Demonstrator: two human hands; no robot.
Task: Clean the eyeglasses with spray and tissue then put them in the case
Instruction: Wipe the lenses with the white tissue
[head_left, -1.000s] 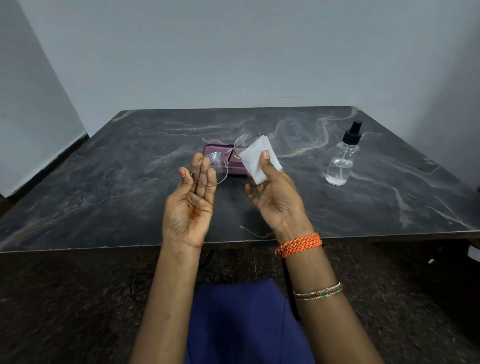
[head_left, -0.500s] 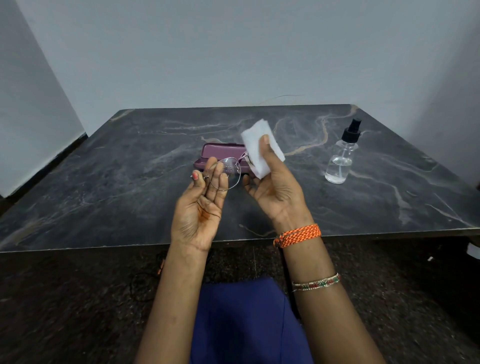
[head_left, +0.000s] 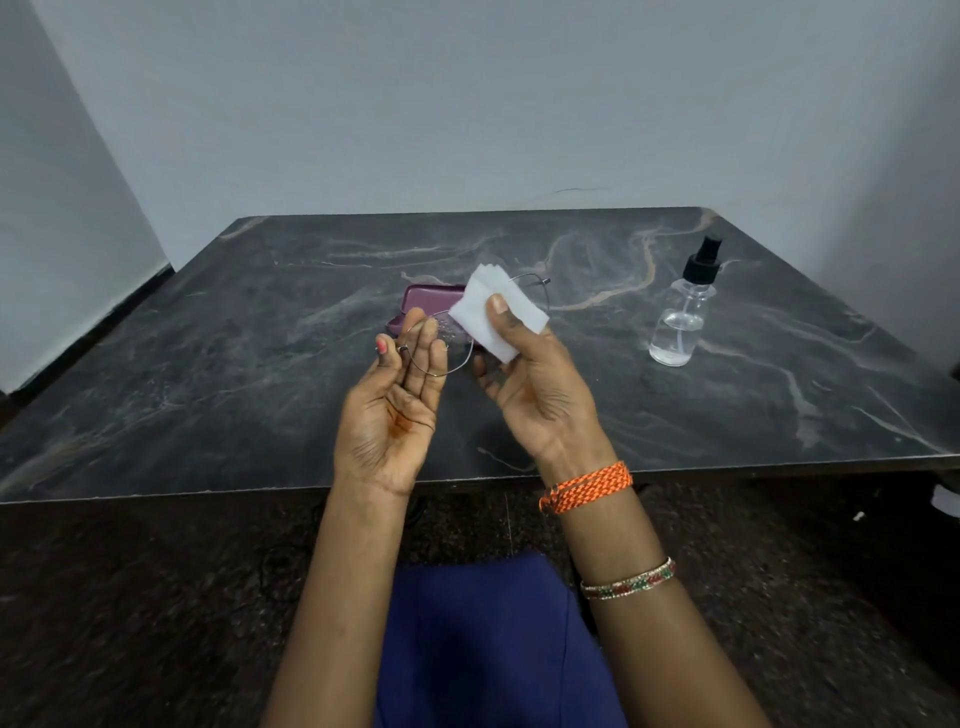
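Fingers (head_left: 423, 343) of the left hand (head_left: 387, 415) are closed on thin wire-rimmed eyeglasses (head_left: 441, 345); folded white tissue (head_left: 480, 317) is pinched by the right hand (head_left: 540, 384).

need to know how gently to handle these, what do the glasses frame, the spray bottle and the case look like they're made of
Eyeglasses: thin dark wire rim, likely metal, with clear lenses.
Spray bottle: see-through body showing clear liquid, glass or clear plastic, hard to tell; black pump top looks plastic.
Case: smooth purple shell with a soft sheen, perhaps faux leather or plastic.
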